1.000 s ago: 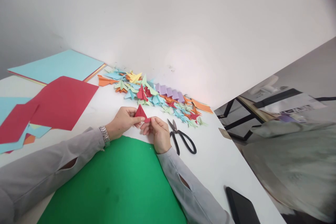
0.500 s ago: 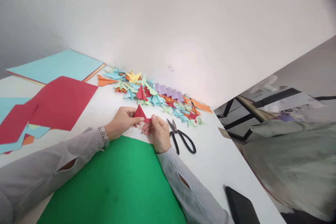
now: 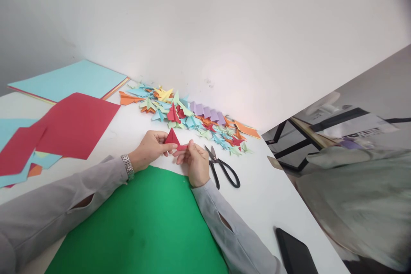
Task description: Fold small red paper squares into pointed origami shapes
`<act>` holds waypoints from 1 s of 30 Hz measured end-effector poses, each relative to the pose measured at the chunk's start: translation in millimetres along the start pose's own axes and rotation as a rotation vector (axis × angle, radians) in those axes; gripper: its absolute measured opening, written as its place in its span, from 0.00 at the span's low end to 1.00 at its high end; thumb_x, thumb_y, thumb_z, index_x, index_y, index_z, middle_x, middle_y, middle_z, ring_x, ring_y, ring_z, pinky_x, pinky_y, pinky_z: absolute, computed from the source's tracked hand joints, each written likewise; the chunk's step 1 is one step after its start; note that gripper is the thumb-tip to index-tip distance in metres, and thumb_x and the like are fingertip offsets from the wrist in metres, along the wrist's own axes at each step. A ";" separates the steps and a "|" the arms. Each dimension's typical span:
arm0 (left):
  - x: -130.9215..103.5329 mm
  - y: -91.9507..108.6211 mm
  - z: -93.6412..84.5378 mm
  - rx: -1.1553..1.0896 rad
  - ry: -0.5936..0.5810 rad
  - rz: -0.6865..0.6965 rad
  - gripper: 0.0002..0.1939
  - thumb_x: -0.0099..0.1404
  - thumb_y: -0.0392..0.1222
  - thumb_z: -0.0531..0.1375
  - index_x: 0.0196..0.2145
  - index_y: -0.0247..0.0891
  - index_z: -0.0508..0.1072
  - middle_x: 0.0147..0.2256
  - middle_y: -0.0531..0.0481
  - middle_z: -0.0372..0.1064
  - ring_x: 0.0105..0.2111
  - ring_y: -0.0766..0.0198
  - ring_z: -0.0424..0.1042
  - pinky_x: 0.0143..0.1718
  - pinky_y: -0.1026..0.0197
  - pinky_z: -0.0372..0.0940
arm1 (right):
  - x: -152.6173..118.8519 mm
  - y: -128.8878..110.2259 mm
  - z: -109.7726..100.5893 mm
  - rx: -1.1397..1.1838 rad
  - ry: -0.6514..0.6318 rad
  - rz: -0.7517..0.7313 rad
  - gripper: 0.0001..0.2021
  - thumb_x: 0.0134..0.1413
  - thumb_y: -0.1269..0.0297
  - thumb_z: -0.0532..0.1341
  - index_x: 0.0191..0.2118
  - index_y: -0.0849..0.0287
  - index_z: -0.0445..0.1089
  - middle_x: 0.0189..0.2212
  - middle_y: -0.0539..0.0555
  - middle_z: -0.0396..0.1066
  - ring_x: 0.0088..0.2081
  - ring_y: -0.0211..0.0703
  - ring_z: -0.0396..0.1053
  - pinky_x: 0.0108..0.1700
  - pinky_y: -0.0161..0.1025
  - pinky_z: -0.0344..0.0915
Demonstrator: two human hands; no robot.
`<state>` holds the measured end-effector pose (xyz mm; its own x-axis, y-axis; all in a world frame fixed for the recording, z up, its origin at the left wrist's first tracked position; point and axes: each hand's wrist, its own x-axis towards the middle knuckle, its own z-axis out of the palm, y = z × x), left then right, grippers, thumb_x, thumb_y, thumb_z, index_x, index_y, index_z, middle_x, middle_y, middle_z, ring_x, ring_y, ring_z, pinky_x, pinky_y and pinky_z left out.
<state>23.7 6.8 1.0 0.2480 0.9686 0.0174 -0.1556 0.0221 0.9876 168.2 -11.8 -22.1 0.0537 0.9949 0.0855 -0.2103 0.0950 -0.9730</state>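
A small folded red paper [image 3: 172,137] with a pointed top is held up between my hands. My left hand [image 3: 148,149] pinches its left side, thumb in front. The fingers of my right hand [image 3: 196,162] are closed on the strip at its lower right. Beneath my forearms lies a large green sheet [image 3: 144,218]. Black-handled scissors [image 3: 221,162] rest with blades parted just right of my right hand. Behind my hands is a long heap of small folded papers [image 3: 192,122] in many colours.
Red sheets [image 3: 80,124] and blue sheets [image 3: 73,78] lie at the left. A black phone [image 3: 295,250] is near the table's right edge. Beyond that edge, a person in a pale green garment [image 3: 362,197] is beside a black-framed table.
My right hand has shifted slightly to the right, and more of the red strip shows between my hands. My left hand has hardly moved.
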 end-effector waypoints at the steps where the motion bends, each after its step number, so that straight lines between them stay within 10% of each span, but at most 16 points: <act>1: 0.4 -0.7 -0.3 -0.003 0.008 0.000 0.11 0.44 0.42 0.69 0.21 0.32 0.73 0.17 0.52 0.68 0.17 0.71 0.63 0.20 0.66 0.59 | 0.5 0.1 -0.5 0.022 0.008 0.004 0.23 0.50 0.43 0.59 0.22 0.61 0.70 0.17 0.53 0.73 0.13 0.35 0.62 0.17 0.34 0.59; 13: 2.2 -3.1 -1.4 -0.142 -0.055 -0.050 0.14 0.53 0.46 0.65 0.21 0.30 0.73 0.20 0.48 0.70 0.21 0.68 0.67 0.22 0.65 0.62 | -0.9 -0.1 2.0 -0.116 -0.060 -0.025 0.17 0.47 0.51 0.65 0.22 0.59 0.66 0.17 0.49 0.71 0.15 0.33 0.63 0.20 0.31 0.58; 19: 3.9 2.1 0.4 -0.327 0.098 -0.126 0.16 0.52 0.38 0.64 0.40 0.33 0.72 0.30 0.48 0.73 0.25 0.66 0.71 0.23 0.63 0.67 | 1.1 0.1 0.2 -0.074 0.062 -0.054 0.17 0.48 0.52 0.64 0.22 0.59 0.64 0.17 0.49 0.71 0.15 0.32 0.62 0.18 0.31 0.58; 30: 3.5 -1.3 -3.1 -0.314 0.028 -0.076 0.17 0.46 0.38 0.69 0.30 0.36 0.65 0.29 0.51 0.73 0.27 0.67 0.71 0.28 0.62 0.68 | 1.9 0.5 -0.3 -0.002 0.080 -0.015 0.16 0.46 0.53 0.66 0.23 0.59 0.63 0.19 0.49 0.72 0.15 0.32 0.62 0.18 0.30 0.59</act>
<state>21.8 11.0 -0.7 0.2442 0.9677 -0.0628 -0.4266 0.1653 0.8892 168.4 -9.9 -22.5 0.1351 0.9874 0.0825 -0.2067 0.1095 -0.9723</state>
